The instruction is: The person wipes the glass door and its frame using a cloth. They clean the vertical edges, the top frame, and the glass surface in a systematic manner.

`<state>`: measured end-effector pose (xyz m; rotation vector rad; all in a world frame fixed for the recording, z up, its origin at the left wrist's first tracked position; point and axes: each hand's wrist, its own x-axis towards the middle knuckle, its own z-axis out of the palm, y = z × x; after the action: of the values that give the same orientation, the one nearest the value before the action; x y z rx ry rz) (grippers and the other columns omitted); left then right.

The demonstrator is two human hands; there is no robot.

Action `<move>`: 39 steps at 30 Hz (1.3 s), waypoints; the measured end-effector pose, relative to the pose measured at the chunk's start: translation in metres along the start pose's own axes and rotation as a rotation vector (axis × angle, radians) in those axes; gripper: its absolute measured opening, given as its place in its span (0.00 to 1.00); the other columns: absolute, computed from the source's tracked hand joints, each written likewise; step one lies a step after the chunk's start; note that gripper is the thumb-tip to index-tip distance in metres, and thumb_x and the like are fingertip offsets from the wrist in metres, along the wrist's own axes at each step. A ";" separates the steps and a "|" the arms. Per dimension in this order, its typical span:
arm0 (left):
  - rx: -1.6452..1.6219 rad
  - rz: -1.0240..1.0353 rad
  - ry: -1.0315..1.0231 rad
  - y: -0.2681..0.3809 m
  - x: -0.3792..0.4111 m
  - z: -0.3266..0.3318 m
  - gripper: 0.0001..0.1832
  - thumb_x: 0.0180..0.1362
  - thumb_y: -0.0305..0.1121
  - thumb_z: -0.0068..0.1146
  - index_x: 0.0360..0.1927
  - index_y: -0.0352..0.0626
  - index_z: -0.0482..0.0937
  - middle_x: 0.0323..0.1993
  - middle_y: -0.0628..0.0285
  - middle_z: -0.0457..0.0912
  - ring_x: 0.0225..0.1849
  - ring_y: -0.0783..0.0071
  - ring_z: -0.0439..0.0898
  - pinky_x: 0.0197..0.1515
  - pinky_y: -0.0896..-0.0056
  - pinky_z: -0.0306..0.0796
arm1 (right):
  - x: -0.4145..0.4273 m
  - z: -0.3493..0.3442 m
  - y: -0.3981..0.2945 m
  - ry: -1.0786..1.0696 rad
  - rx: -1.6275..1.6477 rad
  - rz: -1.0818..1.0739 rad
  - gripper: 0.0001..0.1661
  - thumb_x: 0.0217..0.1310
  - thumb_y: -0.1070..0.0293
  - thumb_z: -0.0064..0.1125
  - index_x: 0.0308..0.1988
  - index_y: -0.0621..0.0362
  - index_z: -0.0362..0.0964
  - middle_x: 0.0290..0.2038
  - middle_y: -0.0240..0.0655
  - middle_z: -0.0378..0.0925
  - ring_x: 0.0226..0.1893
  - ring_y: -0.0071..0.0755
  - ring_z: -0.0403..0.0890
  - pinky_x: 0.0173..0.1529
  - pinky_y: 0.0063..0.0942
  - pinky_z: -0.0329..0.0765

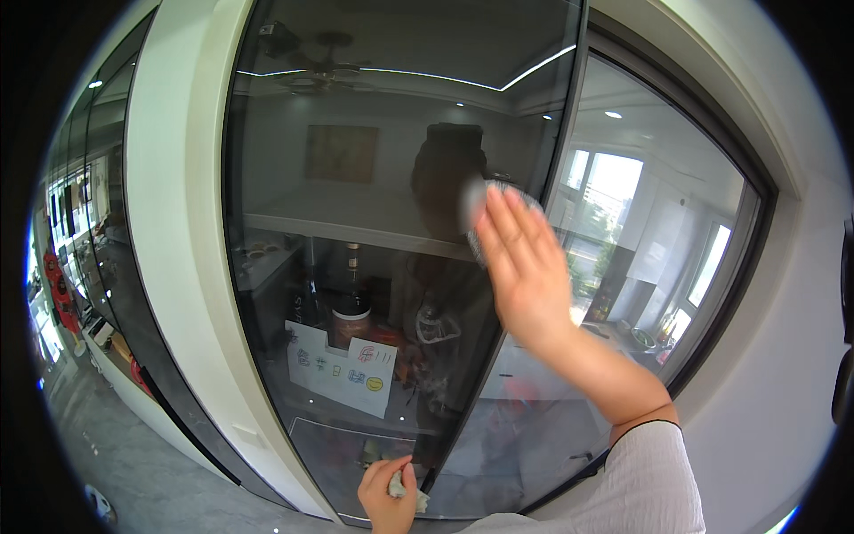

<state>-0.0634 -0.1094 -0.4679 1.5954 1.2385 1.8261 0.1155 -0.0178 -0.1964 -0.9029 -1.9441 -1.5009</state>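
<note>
A tall dark glass sliding door panel (373,200) fills the middle of the view. My right hand (524,267) presses a pale cloth (477,203) flat against the glass near the panel's right edge, its fingers stretched upward; the palm side is hidden. Low down, close to the bottom of the panel, my left hand (390,490) is curled around a crumpled light cloth (399,486). Through the glass, a white sheet of card with coloured drawings (343,370) stands on a shelf before a dark bottle (350,294). The glass also reflects the room.
A second glass pane (527,407) on the right shows a kitchen with windows. A dark door frame (757,227) and a pale wall (754,374) border it. Left of the panel runs a cream door post (173,200), with grey floor (153,467) beyond.
</note>
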 end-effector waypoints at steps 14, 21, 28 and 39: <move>-0.077 0.012 -0.135 0.014 0.001 0.006 0.05 0.54 0.23 0.64 0.35 0.38 0.86 0.28 0.57 0.83 0.32 0.65 0.82 0.37 0.70 0.72 | -0.110 0.007 -0.061 -0.230 0.215 -0.240 0.31 0.53 0.73 0.53 0.58 0.72 0.71 0.65 0.50 0.69 0.68 0.48 0.68 0.71 0.42 0.64; -0.162 -0.120 -0.170 0.015 0.003 0.009 0.06 0.56 0.23 0.62 0.36 0.36 0.86 0.29 0.59 0.82 0.30 0.70 0.80 0.36 0.72 0.71 | 0.030 -0.004 0.024 0.213 0.049 0.045 0.30 0.49 0.77 0.54 0.56 0.68 0.71 0.58 0.50 0.73 0.61 0.53 0.73 0.67 0.48 0.67; -0.515 -0.489 -0.196 0.008 0.000 0.002 0.09 0.63 0.26 0.59 0.42 0.31 0.84 0.32 0.57 0.86 0.31 0.76 0.81 0.38 0.77 0.73 | -0.058 0.033 -0.050 -0.158 0.495 -0.428 0.33 0.57 0.71 0.54 0.62 0.70 0.66 0.67 0.46 0.67 0.69 0.45 0.66 0.71 0.37 0.65; -1.039 -0.315 0.165 -0.002 0.059 -0.027 0.20 0.73 0.32 0.45 0.63 0.31 0.68 0.60 0.49 0.75 0.57 0.61 0.78 0.59 0.61 0.74 | -0.027 0.033 -0.036 -0.228 0.490 -0.571 0.28 0.63 0.70 0.48 0.63 0.61 0.69 0.68 0.39 0.67 0.70 0.36 0.65 0.74 0.34 0.60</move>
<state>-0.1042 -0.0716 -0.4343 0.6418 0.3773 1.8991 0.1054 0.0031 -0.2473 -0.3218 -2.7325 -1.1202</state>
